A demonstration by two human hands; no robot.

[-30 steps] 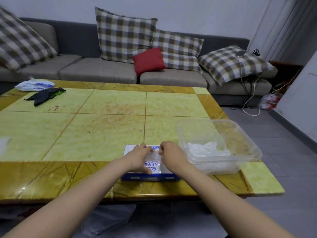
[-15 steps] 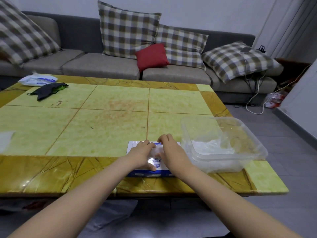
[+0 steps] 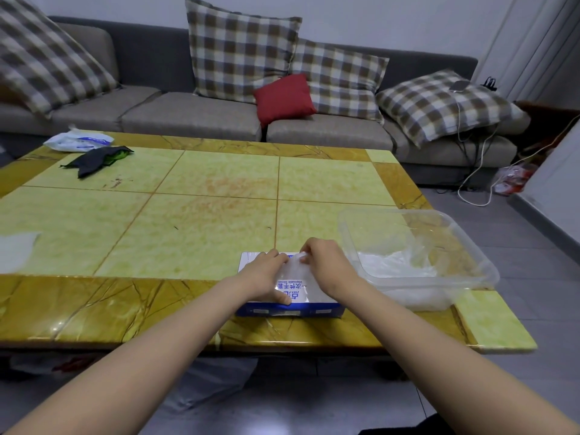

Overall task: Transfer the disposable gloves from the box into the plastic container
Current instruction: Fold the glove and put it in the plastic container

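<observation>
The left hand (image 3: pixel 263 274) grips the box (image 3: pixel 292 306) across its top, fingers bent at the far edge and thumb near the front, likely to hold it down. The right hand (image 3: pixel 326 265), knuckles up and fingers curled, pinches a clear glove (image 3: pixel 290 273) at the box's opening. The box lies flat near the front edge of the worktop (image 3: pixel 188 233), just beside the container (image 3: pixel 470 271) on its right, which already holds gloves (image 3: pixel 395 265), so each carry is short.
</observation>
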